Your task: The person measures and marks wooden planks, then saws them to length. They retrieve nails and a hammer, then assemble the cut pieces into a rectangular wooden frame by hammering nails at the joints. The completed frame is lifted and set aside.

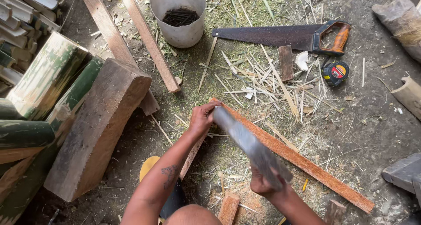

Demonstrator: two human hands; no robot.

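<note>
A thick timber block (98,128) lies at the left beside split bamboo (44,76), with two long battens (149,41) running up past a white bucket (177,14) of dark nails. Across the middle a reddish slat (302,163) slants from the left hand (202,117) down to the lower right over straw-strewn dirt. That hand is closed round the slat's upper end, steadying it. The right hand (263,181) is wrapped tight about the handle of a blurred grey blade (250,146), which hangs above the slat. The slat looks stiff, light and rough-sawn, likely to splinter along the grain, so it seems best held near the end, clear of the blade. The blade looks heavy and wants a firm grip low on the handle. Farther off lie a rusty saw (272,35) and a tape measure (335,72).
</note>
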